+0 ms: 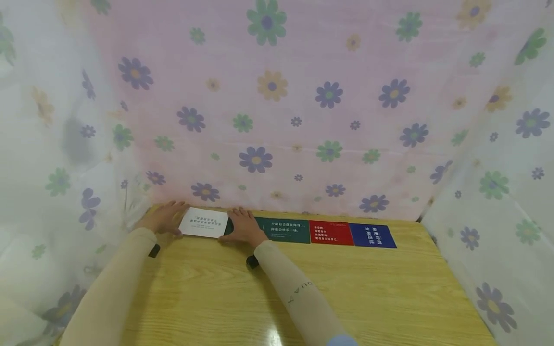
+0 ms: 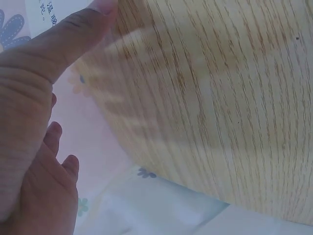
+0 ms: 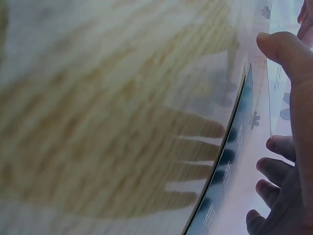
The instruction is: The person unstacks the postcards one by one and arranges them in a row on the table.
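Observation:
A white card [image 1: 204,223] with printed lettering is held between my two hands at the left end of a row of cards. My left hand [image 1: 162,218] grips its left end, the thumb at the near corner. At the opposite end my right hand [image 1: 244,227] holds it, the thumb low and the fingers at the far side. In the right wrist view the card [image 3: 279,73] spans from thumb to index finger, above the tabletop. Only a corner of the card [image 2: 41,12] shows in the left wrist view, by the thumb. A dark green strip [image 1: 230,225] peeks out under my right hand.
Right of my hands lie a green card [image 1: 285,230], a red card [image 1: 331,233] and a blue card [image 1: 373,235] in line along the far edge of the wooden table [image 1: 207,283]. A flower-printed curtain [image 1: 285,125] stands behind and on both sides.

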Tool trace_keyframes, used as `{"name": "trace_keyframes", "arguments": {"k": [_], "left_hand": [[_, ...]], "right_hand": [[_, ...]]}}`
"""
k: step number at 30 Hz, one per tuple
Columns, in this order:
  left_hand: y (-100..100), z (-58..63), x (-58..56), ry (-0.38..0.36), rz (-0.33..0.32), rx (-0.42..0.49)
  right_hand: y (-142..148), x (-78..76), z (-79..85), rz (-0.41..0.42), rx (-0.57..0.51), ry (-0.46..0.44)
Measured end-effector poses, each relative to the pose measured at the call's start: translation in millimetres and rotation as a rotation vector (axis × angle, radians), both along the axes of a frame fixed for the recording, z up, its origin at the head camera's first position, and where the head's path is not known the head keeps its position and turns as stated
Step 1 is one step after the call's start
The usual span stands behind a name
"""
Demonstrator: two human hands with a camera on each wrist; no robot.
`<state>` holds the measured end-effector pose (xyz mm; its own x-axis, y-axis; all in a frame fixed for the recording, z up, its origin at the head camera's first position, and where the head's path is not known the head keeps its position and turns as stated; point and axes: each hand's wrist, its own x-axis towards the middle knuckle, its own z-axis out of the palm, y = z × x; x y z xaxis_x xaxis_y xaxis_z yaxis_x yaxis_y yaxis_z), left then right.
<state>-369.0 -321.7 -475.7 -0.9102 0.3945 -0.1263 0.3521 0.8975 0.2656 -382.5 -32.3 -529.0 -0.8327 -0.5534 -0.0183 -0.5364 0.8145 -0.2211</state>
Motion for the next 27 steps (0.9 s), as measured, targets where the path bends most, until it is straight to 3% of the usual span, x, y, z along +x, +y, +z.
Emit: {"name": "trace_keyframes", "arguments": {"k": [9,17,23,27], "left_hand": [[2.4,3.3,-2.4,0.010,0.013,-0.033],[3.5,-1.2,-7.6,0.002,0.014,-0.111],[-1.9,-12.4,-8.6,-0.050,0.081,-0.084],[-4.4,-10.9,-1.7,-0.031,0.083,-0.034]], "right_hand": [[-3.5,-4.4,-0.7,0.000,0.000,-0.019],[-6.2,-7.4,-7.4,-0.001,-0.014,-0.063],[-4.9,-7.0,-8.6,0.002,-0.045,-0.079],[1.0,-3.5,-4.4,0.033,-0.114,-0.073]]}}
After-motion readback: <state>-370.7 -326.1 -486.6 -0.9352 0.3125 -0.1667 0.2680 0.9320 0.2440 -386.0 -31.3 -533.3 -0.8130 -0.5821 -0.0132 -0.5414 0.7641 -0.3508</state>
